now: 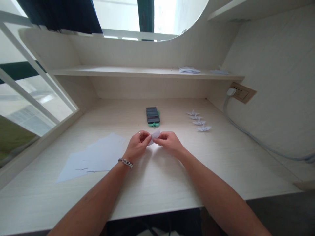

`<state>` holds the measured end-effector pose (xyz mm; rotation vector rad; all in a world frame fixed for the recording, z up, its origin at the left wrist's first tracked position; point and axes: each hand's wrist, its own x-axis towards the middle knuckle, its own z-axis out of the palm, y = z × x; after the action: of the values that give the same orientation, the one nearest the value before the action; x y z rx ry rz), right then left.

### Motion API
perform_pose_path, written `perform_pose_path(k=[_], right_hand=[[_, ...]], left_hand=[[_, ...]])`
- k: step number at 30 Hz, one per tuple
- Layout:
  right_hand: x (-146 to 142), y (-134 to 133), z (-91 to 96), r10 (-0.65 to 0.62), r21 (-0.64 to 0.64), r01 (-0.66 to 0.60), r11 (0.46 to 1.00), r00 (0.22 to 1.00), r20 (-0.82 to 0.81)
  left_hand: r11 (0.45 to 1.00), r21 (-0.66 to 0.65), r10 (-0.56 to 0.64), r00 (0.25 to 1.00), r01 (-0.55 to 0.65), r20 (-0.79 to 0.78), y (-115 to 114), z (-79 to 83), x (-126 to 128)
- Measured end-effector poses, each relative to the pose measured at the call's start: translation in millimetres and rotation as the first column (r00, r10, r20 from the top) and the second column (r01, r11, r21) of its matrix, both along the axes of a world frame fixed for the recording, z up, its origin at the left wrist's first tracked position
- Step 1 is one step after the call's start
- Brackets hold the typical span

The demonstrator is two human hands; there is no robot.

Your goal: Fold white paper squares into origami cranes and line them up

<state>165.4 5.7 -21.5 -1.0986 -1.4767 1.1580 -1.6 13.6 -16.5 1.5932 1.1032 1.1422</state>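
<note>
Both of my hands meet over the middle of the pale wooden desk. My left hand, with a ring and a chain bracelet, pinches one side of a small folded piece of white paper. My right hand pinches the other side of the same piece. The paper is held just above the desk surface, partly hidden by my fingers.
Loose white paper sheets lie to the left. A phone in a green case lies behind my hands. Several folded paper cranes stand in a row at the right. More paper rests on the shelf. A grey cable runs from the wall socket.
</note>
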Motion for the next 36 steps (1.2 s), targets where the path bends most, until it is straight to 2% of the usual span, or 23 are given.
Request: perform_pose_path(k=[3, 7, 10, 13, 20, 28, 36], right_hand=[[0.2, -0.9, 1.4, 0.042, -0.019, -0.042, 0.999, 0.999, -0.012], [3.4, 2.1, 1.8, -0.071, 0.054, 0.074, 0.996, 0.996, -0.054], [3.7, 3.0, 0.8, -0.127, 0.147, 0.123, 0.981, 0.992, 0.018], [1.0, 1.2, -0.6, -0.143, 0.197, 0.124, 0.972, 0.986, 0.086], [-0.5, -0.5, -1.2, -0.175, 0.251, 0.148, 0.957, 0.980, 0.091], [0.1, 0.7, -3.0, -0.140, 0.240, 0.132, 0.962, 0.990, 0.019], [0.1, 1.3, 0.7, -0.026, 0.092, 0.034, 0.995, 0.996, -0.082]], left_hand=[[1.000, -0.007, 0.022, 0.999, -0.022, 0.049, -0.3, 0.1, -0.4], [0.998, -0.044, 0.034, 0.999, -0.034, -0.006, -4.5, 4.0, 0.3], [0.999, -0.054, 0.003, 1.000, -0.004, -0.026, -7.4, 5.7, 1.4], [0.999, -0.050, 0.002, 1.000, 0.000, 0.031, -7.8, 5.4, 2.1], [0.996, -0.087, 0.004, 0.989, 0.009, 0.150, -7.1, 3.5, 1.9], [0.996, -0.087, 0.030, 0.983, -0.014, 0.183, -7.9, 5.4, 2.5], [0.999, -0.030, 0.022, 0.992, -0.018, 0.128, -8.1, 5.7, 1.4]])
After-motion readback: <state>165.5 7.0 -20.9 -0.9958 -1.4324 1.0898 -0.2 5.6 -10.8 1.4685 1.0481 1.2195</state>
